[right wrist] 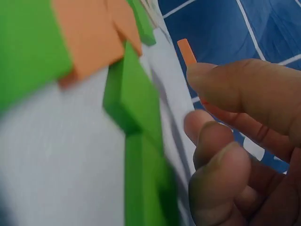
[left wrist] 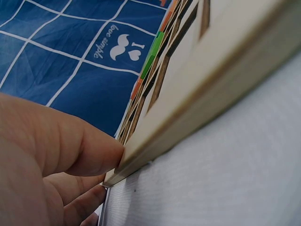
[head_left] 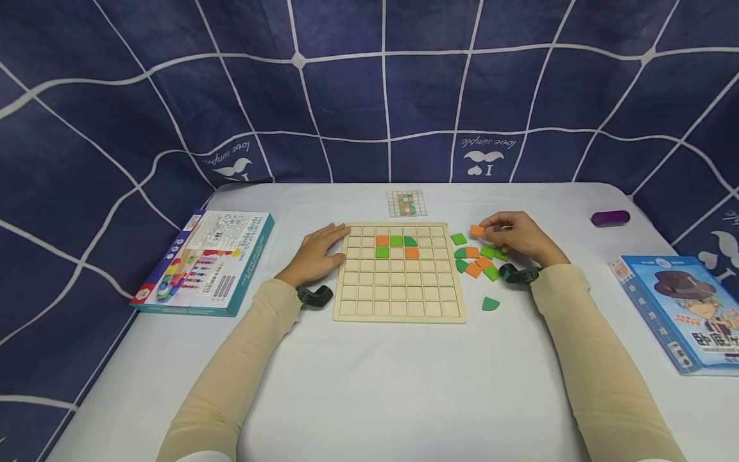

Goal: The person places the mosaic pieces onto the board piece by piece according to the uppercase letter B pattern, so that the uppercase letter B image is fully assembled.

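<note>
My right hand (head_left: 522,236) pinches an orange square tile (head_left: 476,230) between thumb and finger, above the loose tiles to the right of the board. In the right wrist view the tile (right wrist: 186,51) stands edge-on, its lower part hidden by the thumb. My left hand (head_left: 317,255) touches the left edge of the wooden grid board (head_left: 398,308), fingers extended; in the left wrist view the thumb (left wrist: 96,149) rests against the rim. Orange, light green and dark green pieces sit in several cells near the board's top. Green tiles (right wrist: 141,99) lie close to my right hand.
A small pattern card (head_left: 407,204) lies behind the board. One dark green quarter-round piece (head_left: 491,304) lies apart from the pile. A game box (head_left: 204,263) is at the left, a blue box (head_left: 687,314) at the right, and a purple case (head_left: 610,219) behind it.
</note>
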Action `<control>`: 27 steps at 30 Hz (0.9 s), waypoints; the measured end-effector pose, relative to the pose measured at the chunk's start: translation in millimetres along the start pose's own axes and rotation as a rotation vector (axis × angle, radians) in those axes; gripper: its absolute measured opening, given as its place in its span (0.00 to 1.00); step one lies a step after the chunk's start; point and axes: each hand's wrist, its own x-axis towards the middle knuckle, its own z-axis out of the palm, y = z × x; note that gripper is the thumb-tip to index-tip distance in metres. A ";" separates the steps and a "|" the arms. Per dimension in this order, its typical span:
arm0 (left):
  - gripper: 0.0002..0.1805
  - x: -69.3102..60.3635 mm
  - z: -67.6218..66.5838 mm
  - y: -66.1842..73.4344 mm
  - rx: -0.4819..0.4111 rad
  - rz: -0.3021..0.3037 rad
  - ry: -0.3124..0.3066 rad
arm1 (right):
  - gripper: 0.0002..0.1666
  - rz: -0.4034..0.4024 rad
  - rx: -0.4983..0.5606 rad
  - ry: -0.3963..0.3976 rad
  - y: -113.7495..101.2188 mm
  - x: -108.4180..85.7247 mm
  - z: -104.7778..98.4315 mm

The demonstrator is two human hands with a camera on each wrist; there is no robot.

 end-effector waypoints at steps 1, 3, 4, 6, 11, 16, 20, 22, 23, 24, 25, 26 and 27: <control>0.39 -0.1 0.0 -0.1 0.000 0.000 0.000 | 0.23 -0.007 0.005 -0.004 -2.1 -0.3 0.3; 0.39 0.1 0.3 -0.7 0.000 0.001 0.001 | 0.23 -0.020 0.024 -0.012 -7.2 -1.0 1.3; 0.39 0.2 0.5 -1.0 0.000 0.002 0.002 | 0.23 -0.025 0.039 -0.018 -9.8 -1.0 2.1; 0.38 0.4 0.7 -1.4 0.001 0.002 0.002 | 0.24 -0.035 0.078 -0.033 -15.4 -1.3 3.8; 0.39 0.3 0.2 -0.3 0.000 -0.001 0.002 | 0.27 -0.045 0.173 -0.066 -28.6 -0.5 11.2; 0.39 0.0 -0.2 -0.4 -0.003 -0.007 -0.005 | 0.28 -0.042 0.232 -0.094 -41.3 -0.2 22.7; 0.39 -0.2 -0.5 -0.3 -0.006 -0.006 -0.009 | 0.28 -0.049 0.248 -0.097 -51.9 -0.9 34.0; 0.39 -0.4 -0.8 0.0 -0.006 -0.005 -0.010 | 0.27 -0.054 0.248 -0.092 -56.2 -1.3 39.7; 0.39 -0.4 -0.8 0.1 -0.006 -0.004 -0.010 | 0.27 -0.056 0.250 -0.087 -58.1 -1.5 42.5; 0.39 -0.2 -0.7 0.0 -0.005 -0.003 -0.009 | 0.26 -0.058 0.249 -0.083 -60.2 -1.9 45.4; 0.39 -0.2 -0.7 0.0 -0.004 -0.004 -0.009 | 0.26 -0.062 0.252 -0.082 -62.2 -2.2 48.2; 0.39 -0.1 -0.7 -0.1 -0.004 -0.004 -0.009 | 0.26 -0.060 0.261 -0.079 -64.3 -2.8 51.3; 0.39 -0.2 -0.7 -0.1 -0.003 -0.006 -0.008 | 0.25 -0.060 0.277 -0.078 -66.4 -3.3 54.4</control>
